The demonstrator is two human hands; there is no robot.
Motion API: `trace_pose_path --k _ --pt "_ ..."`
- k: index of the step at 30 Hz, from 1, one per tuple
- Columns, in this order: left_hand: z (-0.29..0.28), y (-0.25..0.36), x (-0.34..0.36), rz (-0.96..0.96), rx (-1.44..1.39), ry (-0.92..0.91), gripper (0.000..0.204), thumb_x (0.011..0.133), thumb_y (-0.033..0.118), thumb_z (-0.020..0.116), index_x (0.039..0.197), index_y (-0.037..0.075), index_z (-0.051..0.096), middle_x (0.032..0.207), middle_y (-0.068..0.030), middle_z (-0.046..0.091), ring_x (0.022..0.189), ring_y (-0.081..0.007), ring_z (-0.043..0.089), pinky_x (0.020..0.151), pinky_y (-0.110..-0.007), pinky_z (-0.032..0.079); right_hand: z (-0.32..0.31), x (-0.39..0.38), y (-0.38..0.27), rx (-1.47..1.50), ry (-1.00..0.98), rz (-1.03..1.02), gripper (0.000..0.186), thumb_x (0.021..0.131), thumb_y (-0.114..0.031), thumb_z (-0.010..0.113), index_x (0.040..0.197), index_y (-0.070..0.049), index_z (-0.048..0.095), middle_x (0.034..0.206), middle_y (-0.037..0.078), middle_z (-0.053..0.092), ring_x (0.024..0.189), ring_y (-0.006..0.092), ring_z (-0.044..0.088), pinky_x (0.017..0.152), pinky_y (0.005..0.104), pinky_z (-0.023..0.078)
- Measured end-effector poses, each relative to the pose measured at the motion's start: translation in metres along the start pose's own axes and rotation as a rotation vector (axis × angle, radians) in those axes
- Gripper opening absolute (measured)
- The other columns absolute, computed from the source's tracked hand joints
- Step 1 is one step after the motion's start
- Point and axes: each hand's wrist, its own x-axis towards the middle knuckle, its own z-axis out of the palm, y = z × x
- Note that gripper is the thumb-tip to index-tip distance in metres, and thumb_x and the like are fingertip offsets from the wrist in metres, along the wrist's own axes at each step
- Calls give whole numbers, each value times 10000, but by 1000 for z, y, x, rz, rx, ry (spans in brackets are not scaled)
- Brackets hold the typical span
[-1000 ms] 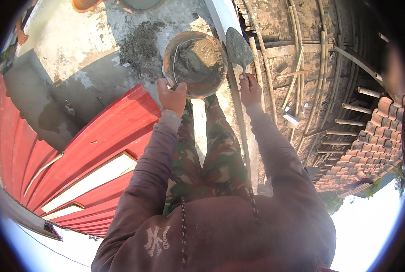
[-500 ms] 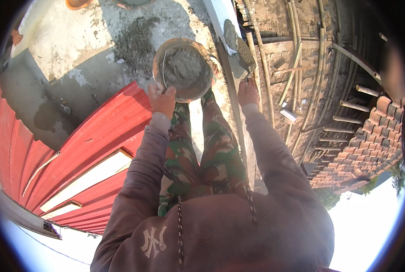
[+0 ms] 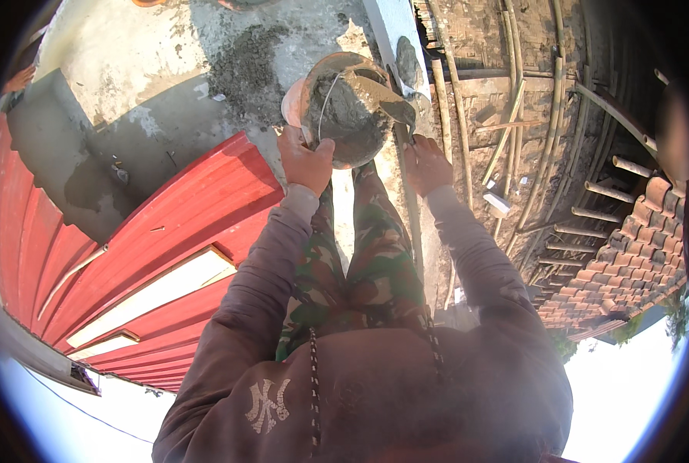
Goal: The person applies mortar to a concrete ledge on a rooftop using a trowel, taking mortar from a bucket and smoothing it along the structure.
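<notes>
My left hand (image 3: 307,160) grips the near left rim of an orange-brown bucket (image 3: 304,108) with a thin wire handle. Wet grey mortar (image 3: 344,116) fills much of it, and the bucket looks tilted toward the right. Closed around a trowel's handle, my right hand (image 3: 427,163) is just right of the bucket. The mortar-smeared trowel (image 3: 387,99) reaches over the bucket's right side, its blade at the mortar. Beyond it, a dab of grey mortar (image 3: 408,62) sticks to a pale, narrow wall (image 3: 391,27).
Red corrugated sheets (image 3: 198,201) lie at left, with a pale board (image 3: 151,297) on them. Bamboo poles (image 3: 506,116) stand along the right, above a tiled roof (image 3: 607,270). Spilled mortar (image 3: 244,65) covers part of the concrete floor. Another person's hand (image 3: 20,79) shows at the far left.
The trowel has moved from the wall back over the bucket, leaving a mortar dab on the wall. My left hand has shifted the bucket rightward and tipped it.
</notes>
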Motion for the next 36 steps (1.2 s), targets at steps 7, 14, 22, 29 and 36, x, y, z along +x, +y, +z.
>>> trace_pose_path --k 7,14,22,29,36 --pt "3 13 0 169 163 -57 297 771 85 764 922 27 515 964 -87 545 792 -187 545 704 -370 492 30 50 -17 198 -127 70 432 1001 -431 621 1105 -20 702 942 178 752 893 407 705 816 443 574" --pt "7 -16 30 -47 -58 -32 286 790 43 758 910 46 499 870 -27 536 768 -126 526 673 -325 481 -30 30 -17 770 -269 315 406 1007 -418 692 945 -17 700 734 60 647 639 165 591 601 347 501" --pt "18 -21 40 -150 -172 8 299 780 57 768 915 33 502 885 -45 544 792 -149 518 690 -341 471 8 129 -8 147 436 -16 410 1031 -371 617 1249 -28 674 1141 256 723 1052 446 697 911 498 550" --pt "4 -28 36 -94 4 43 329 762 90 778 902 49 483 838 -16 517 743 -132 478 640 -340 448 -21 118 -24 181 386 174 427 1030 -396 595 1251 -35 656 1202 253 712 1066 474 681 915 523 544" --pt "3 -13 28 -128 -128 -37 325 766 90 781 925 30 504 858 -49 538 765 -156 514 684 -347 480 -34 32 -30 39 16 41 440 1034 -429 586 1248 -56 673 1114 203 732 1068 400 698 929 472 553"
